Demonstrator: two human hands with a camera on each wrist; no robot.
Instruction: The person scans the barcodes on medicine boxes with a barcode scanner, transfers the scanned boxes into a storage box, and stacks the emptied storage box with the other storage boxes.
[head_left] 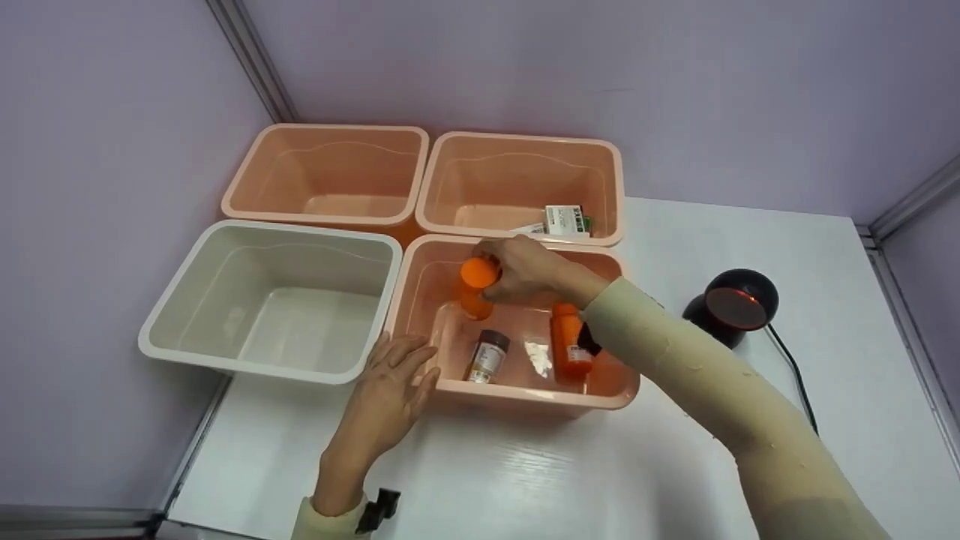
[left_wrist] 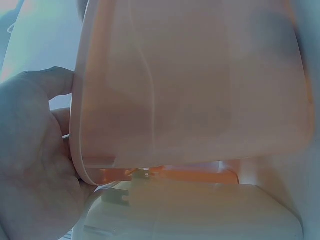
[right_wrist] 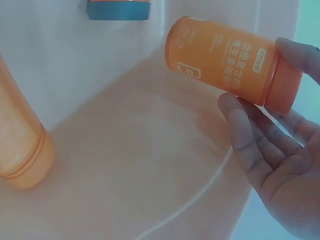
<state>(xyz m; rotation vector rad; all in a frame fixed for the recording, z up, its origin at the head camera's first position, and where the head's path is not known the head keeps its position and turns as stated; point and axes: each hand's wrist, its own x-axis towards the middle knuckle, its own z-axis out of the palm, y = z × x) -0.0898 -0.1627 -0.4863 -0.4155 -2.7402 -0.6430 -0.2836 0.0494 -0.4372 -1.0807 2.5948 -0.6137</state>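
Note:
My right hand [head_left: 525,268] is over the back left part of the front pink bin [head_left: 510,391]. It pinches an orange vitamin bottle [right_wrist: 225,62] near its cap, between thumb and fingers. Seen from the right wrist, the bottle is tilted, with white lettering on its side. My left hand [head_left: 386,394] rests on the bin's front left corner, fingers fairly straight over the rim. Inside that bin lie a dark-capped small bottle [head_left: 487,356], a second orange bottle [head_left: 574,349] partly covered by the right wrist gear, and a small white patch [head_left: 538,358].
A white bin [head_left: 270,367] stands to the left. Behind are two more pink bins; the right one [head_left: 615,187] holds small white boxes [head_left: 564,220], the left one [head_left: 326,217] shows none. A black device [head_left: 739,300] with a cable sits on the white table [head_left: 825,300] at right.

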